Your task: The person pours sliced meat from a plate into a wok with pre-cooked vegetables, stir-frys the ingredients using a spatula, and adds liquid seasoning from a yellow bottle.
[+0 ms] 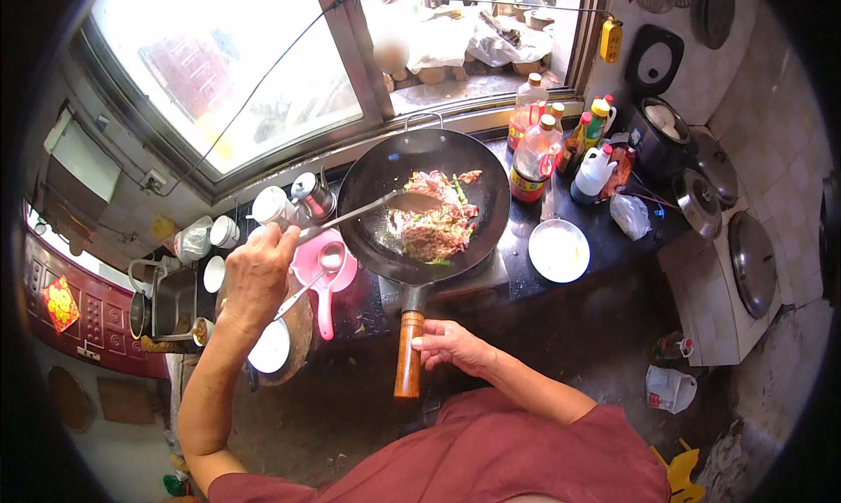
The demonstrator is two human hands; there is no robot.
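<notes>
A black wok (368,168) sits on the stove in front of me, its wooden handle (407,365) towards my body. Sliced meat with some green pieces (433,234) lies in the wok. My left hand (259,273) grips a metal wok spatula (358,213) from the left, with its blade on the meat. At the right side of the wooden handle, my right hand (453,347) holds it near its middle. Its thumb rests against the wood, and its other fingers are partly hidden.
A pink ladle (325,306) and a metal spoon (330,257) are left of the wok. To the right stand a white plate (559,251), oil bottles (539,152) and a rice cooker (660,138). A round chopping board (299,332) carries a white bowl (269,347). A window (378,56) is behind.
</notes>
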